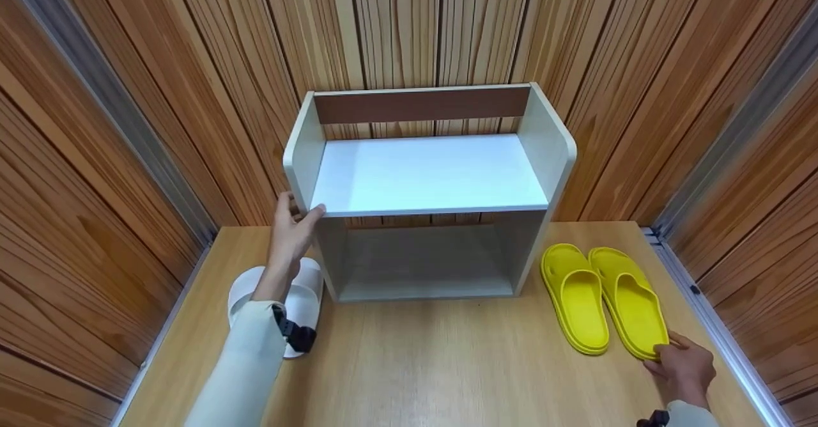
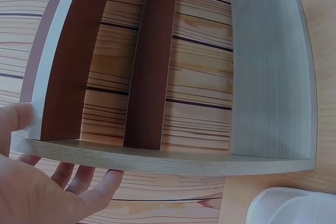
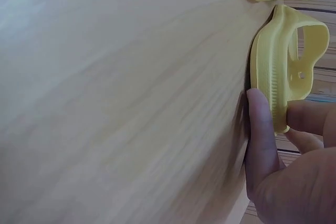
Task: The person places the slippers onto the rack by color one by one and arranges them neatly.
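A small two-tier shelf (image 1: 441, 174) with pale side panels and a white upper board stands against the back wall. My left hand (image 1: 291, 238) grips its left side panel (image 2: 184, 162), thumb at the front edge of the upper board and fingers against the panel's outer face. On the right lies a pair of yellow slippers, toes toward the wall. My right hand (image 1: 685, 364) pinches the heel of the right-hand yellow slipper (image 1: 641, 318), thumb and fingers on opposite faces of the sole in the right wrist view. Its mate (image 1: 585, 309) lies beside it, untouched.
White slippers (image 1: 307, 299) sit left of the shelf, partly hidden under my left forearm. Wood-grain panels (image 1: 409, 24) rise at the back and both sides. Metal rails (image 1: 716, 337) edge the light wooden floor (image 1: 422, 363).
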Motion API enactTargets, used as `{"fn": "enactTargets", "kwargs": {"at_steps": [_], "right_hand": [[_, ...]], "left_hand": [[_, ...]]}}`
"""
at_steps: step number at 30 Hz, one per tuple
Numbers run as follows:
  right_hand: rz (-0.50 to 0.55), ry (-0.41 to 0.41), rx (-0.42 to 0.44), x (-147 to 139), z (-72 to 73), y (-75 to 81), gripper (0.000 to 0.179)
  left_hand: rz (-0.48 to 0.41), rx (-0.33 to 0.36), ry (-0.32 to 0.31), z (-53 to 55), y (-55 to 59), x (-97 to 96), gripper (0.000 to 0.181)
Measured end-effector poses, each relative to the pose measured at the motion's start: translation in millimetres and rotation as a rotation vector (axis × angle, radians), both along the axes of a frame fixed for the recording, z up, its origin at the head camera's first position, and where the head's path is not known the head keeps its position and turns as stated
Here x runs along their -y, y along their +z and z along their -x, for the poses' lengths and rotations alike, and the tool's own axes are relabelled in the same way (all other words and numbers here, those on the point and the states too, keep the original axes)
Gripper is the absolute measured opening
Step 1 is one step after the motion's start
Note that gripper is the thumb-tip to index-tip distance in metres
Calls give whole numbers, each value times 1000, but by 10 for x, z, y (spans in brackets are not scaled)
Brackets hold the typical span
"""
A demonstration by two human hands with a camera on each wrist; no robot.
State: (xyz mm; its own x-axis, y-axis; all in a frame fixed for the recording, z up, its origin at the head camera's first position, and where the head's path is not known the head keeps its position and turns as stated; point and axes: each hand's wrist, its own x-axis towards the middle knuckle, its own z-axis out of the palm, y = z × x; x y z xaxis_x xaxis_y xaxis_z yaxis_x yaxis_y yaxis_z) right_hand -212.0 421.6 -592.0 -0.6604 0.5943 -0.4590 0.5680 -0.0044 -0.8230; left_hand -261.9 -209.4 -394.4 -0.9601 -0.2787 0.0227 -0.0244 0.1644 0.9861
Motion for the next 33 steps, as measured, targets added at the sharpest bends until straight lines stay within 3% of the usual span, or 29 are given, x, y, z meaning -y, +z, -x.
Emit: {"fn": "enactTargets", "kwargs": {"at_steps": [13, 19, 25, 33], "right_hand": [[16, 29, -2, -109, -55, 213, 64], [-15, 67, -79, -65, -138, 314, 66], [36, 68, -174, -14, -221, 506, 67], [127, 44, -305, 45, -318, 748, 44]], "left_hand": [[5, 30, -12, 4, -1, 24, 56], [13, 27, -15, 7, 3, 19, 55], [18, 25, -13, -5, 5, 23, 55], [23, 13, -19, -1, 25, 18, 54]]}}
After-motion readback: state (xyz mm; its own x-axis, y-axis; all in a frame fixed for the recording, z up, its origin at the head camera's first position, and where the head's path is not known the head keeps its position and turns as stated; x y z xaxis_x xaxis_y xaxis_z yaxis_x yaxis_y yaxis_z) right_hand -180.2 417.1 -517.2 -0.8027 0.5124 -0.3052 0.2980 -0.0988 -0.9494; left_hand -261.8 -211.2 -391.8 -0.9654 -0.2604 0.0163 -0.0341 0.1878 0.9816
